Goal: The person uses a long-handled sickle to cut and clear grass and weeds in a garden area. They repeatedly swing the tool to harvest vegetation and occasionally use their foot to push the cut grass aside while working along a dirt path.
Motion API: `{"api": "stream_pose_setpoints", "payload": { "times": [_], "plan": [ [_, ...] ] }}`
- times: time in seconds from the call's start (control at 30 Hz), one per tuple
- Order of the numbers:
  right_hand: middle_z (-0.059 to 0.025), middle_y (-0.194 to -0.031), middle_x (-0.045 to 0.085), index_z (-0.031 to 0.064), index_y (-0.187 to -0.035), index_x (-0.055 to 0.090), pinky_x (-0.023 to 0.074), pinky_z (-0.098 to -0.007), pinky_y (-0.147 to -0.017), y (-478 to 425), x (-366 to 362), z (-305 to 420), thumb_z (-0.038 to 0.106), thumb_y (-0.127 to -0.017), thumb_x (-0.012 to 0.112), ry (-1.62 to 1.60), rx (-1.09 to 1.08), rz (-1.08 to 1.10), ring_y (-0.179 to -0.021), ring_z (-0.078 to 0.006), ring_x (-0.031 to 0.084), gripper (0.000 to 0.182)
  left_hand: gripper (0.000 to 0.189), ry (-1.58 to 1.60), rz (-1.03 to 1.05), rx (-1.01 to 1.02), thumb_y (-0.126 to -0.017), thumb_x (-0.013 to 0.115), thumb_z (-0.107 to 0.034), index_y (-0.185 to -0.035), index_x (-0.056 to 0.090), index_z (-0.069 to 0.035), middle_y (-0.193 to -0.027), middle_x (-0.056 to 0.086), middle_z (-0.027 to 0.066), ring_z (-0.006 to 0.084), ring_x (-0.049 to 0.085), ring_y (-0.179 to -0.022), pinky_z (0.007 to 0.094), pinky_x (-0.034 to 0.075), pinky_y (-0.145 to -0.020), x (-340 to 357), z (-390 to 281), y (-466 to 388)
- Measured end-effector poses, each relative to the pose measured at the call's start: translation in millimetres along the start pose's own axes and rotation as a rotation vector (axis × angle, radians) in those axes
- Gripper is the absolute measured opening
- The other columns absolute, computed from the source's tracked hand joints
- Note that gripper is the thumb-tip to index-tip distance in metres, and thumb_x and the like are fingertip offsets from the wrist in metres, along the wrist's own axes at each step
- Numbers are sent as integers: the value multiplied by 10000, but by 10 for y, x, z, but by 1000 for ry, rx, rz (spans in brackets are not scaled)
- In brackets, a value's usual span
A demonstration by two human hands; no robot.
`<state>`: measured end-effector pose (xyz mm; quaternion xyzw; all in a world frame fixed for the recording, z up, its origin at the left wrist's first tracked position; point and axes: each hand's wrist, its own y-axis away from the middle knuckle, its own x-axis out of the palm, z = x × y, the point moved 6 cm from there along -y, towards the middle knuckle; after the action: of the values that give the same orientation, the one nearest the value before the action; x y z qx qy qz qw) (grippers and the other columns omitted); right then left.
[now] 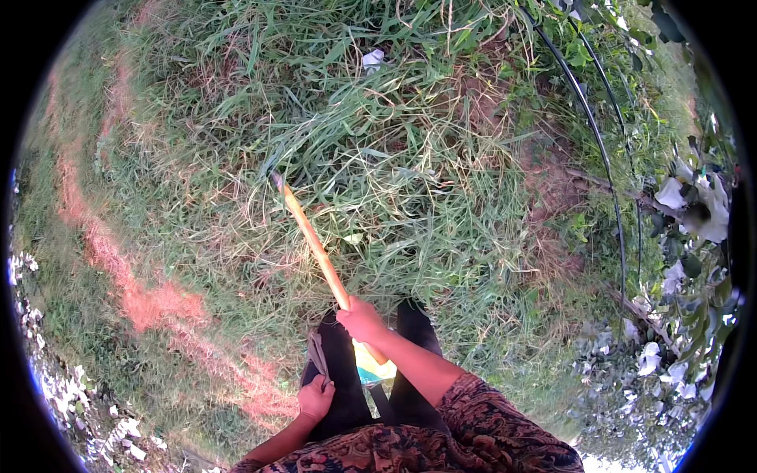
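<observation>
My right hand [362, 321] is closed around a long wooden handle [316, 247], whose butt end shows below the hand between my legs. The handle slants up and left to a dark metal part [278, 180] at its far end, mostly hidden in long green grass [331, 136]. My left hand [316, 399] grips a bunched piece of greyish-brown cloth [317, 355] beside my left thigh. A yellow, white and teal item [374, 363] shows between my dark trouser legs.
Two black hoses or pipes [600, 136] curve down the right side, near leafy branches with white paper-like pieces [649, 358]. Bare reddish soil [159, 304] runs along the left. A white scrap [372, 60] lies in the grass ahead.
</observation>
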<state>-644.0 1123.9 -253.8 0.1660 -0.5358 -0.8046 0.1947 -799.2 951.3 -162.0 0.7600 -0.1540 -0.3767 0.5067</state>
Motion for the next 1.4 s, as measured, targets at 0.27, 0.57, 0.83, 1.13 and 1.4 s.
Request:
{"api": "stream_pose_setpoints", "payload": {
  "times": [0.27, 0.57, 0.83, 1.13, 1.4],
  "plan": [
    [-29, -591, 462, 42, -877, 458, 376, -271, -348, 1145, -1883, -685, 146, -841, 556, -417, 103, -297, -410, -99, 464, 148, 226, 8, -14, -18, -804, 566, -320, -768, 546, -98, -676, 608, 154, 379, 596, -687, 476, 453, -617, 70, -99, 62],
    [-13, -583, 390, 97, -849, 385, 379, -315, -406, 1053, -3288, -1782, 110, -834, 508, -1239, 109, -965, -449, -146, 398, 125, 241, -40, 0, 25, -798, 566, -321, -757, 533, -86, -666, 600, 154, 376, 595, -679, 474, 451, -619, 195, -130, 77],
    [-62, -590, 415, 54, -918, 365, 430, -340, -466, -630, -2905, -580, 114, -862, 494, -1592, -32, -656, -450, -174, 409, 153, 237, -99, -26, 62, -791, 574, -324, -746, 527, -97, -647, 591, 148, 377, 592, -650, 469, 452, -584, 234, -76, 60],
    [-48, -583, 476, 42, -902, 435, 406, -321, -353, 416, 884, -282, 144, -808, 555, -607, 215, 120, -413, -146, 482, 184, 236, -75, -74, 87, -799, 570, -345, -842, 557, -113, -698, 609, 170, 395, 596, -707, 483, 462, -650, 219, -157, 115],
    [-19, -593, 422, 72, -839, 400, 363, -277, -344, 636, -1297, -855, 126, -843, 521, -980, 123, -303, -406, -114, 414, 132, 263, -101, 23, 30, -796, 558, -353, -790, 540, -90, -679, 610, 154, 381, 599, -683, 473, 456, -619, 234, -104, 69]
  ]
}}
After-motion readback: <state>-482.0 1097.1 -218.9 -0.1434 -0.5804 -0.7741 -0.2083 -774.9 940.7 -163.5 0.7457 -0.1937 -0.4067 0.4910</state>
